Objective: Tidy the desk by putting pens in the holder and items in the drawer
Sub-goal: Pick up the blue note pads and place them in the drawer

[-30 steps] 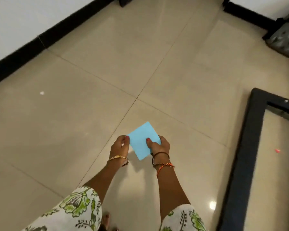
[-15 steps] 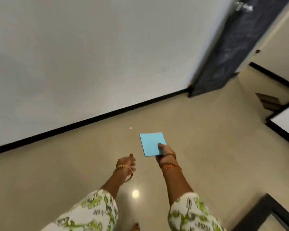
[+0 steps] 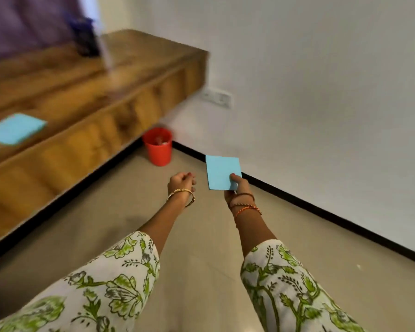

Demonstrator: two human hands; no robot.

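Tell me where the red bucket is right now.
In the head view the red bucket stands on the floor in the corner, just past the right end of the wooden desk and against the white wall, beyond the empty left hand.

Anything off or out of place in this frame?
Nothing damaged or spilled. The right hand pinches a blue paper pad out over the floor, away from the wooden desk, where similar blue pads lie. The left hand holds nothing. The desk area is motion-blurred.
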